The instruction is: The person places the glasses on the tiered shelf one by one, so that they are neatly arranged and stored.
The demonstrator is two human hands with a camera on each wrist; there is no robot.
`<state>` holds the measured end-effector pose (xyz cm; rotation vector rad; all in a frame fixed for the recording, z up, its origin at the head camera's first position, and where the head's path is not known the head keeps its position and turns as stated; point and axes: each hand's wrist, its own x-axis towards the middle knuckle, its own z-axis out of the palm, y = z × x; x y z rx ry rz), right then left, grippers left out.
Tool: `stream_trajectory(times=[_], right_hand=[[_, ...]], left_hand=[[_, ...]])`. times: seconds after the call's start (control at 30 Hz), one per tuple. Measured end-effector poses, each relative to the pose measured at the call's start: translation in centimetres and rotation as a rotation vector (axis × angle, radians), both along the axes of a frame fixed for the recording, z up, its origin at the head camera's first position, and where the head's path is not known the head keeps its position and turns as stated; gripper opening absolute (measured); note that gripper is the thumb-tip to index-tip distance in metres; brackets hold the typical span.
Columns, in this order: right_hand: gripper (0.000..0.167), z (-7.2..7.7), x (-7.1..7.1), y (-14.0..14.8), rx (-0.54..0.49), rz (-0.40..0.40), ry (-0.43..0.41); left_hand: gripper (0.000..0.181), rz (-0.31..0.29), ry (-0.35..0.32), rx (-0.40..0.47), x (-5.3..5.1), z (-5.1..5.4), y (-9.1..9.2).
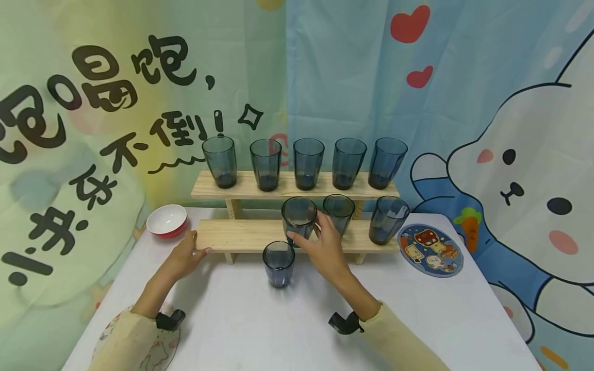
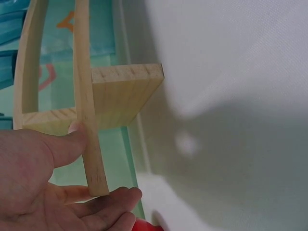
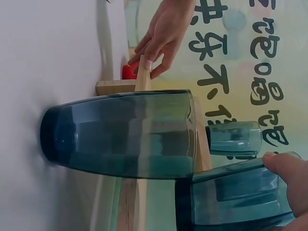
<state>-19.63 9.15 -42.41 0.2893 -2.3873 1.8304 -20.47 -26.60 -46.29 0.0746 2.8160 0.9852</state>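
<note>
A two-tier wooden shelf (image 1: 238, 236) stands on the table, with several blue-grey drinking glasses (image 1: 265, 167) along its upper tier. My left hand (image 1: 184, 258) holds the left end of the lower board; in the left wrist view its thumb (image 2: 72, 144) lies against the board's edge. In my right hand (image 1: 326, 251) is an upright glass (image 1: 298, 212), gripped by thumb and fingers at the lower tier. Two more glasses (image 1: 339, 210) stand to its right on that tier. Another glass (image 3: 115, 134) sits on the table in front of the shelf.
A red bowl with a white inside (image 1: 168, 220) sits left of the shelf. To the right lies a round blue patterned mat (image 1: 431, 251). A pale round mat (image 1: 162, 345) is partly under the left sleeve. A printed curtain (image 1: 334, 67) hangs behind the table.
</note>
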Motion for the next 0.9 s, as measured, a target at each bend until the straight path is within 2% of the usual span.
stream_trajectory(times=[0.27,0.4,0.67,0.9], right_hand=[[0.073,-0.4,-1.9,-1.5,0.008,0.013,0.013],[0.074,-0.6,-2.6,-2.0,0.014,0.015,-0.012],[0.083,-1.1,-3.6,-2.3,0.01,0.049,-0.055],[0.088,-1.6,-4.2,-2.4,0.016,0.045,-0.064]], left_hand=[[0.071,0.001,-0.002,-0.007,0.1,0.0,0.0],[0.072,0.001,-0.002,-0.012,0.0,0.0,-0.1],[0.07,-0.013,0.024,-0.014,-0.1,-0.2,-0.2],[0.07,-0.01,0.024,-0.015,0.0,0.0,0.0]])
